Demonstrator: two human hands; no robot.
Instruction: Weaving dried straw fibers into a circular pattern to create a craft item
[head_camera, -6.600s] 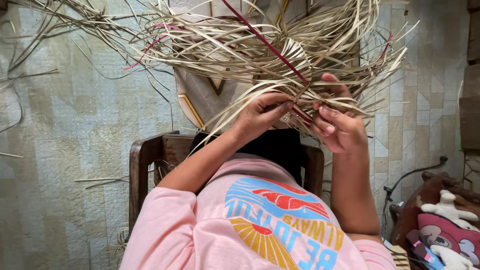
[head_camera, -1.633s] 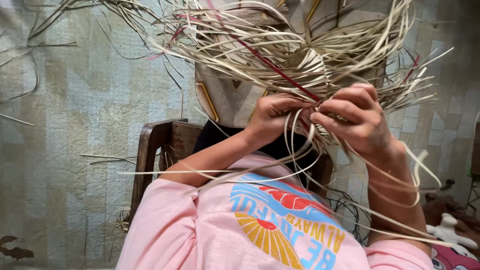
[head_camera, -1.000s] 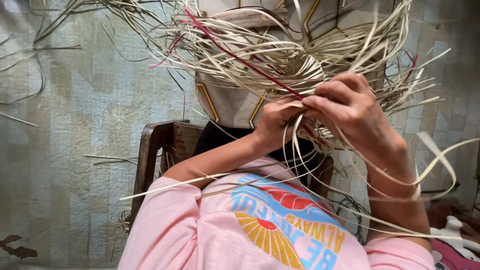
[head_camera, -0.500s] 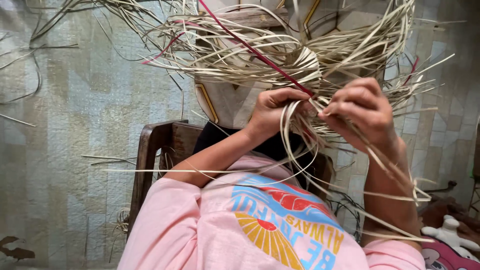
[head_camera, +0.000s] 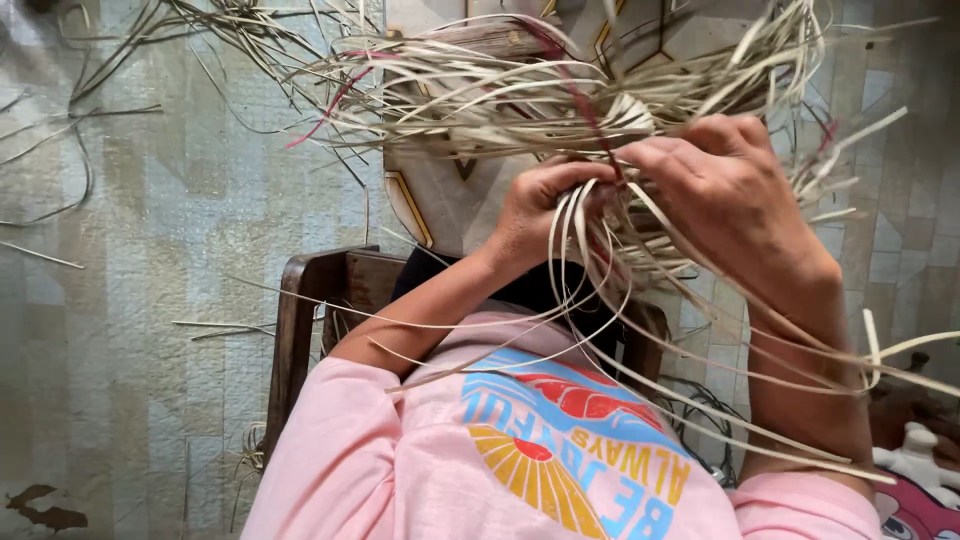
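Nearest the camera, a pink printed shirt (head_camera: 560, 460), sleeves ending above bare forearms. Beyond it, a dark wooden chair (head_camera: 300, 320). Raised above these, left hand (head_camera: 535, 215) curled shut around a gathered bunch of pale flat straw strips (head_camera: 590, 250), loops of them trailing down toward the lap. Just beside it, right hand (head_camera: 725, 190) closed, fingers pinching strips at the tangled edge of the half-woven straw piece (head_camera: 560, 90), one red strip (head_camera: 590, 110) running through. Farther off, loose straw scattered on the tiled floor (head_camera: 120, 250). Likely trouble: thin strips kinking or snapping under a tight pull; long trailing ends snagging on the chair; a slipped pinch loosening the weave.
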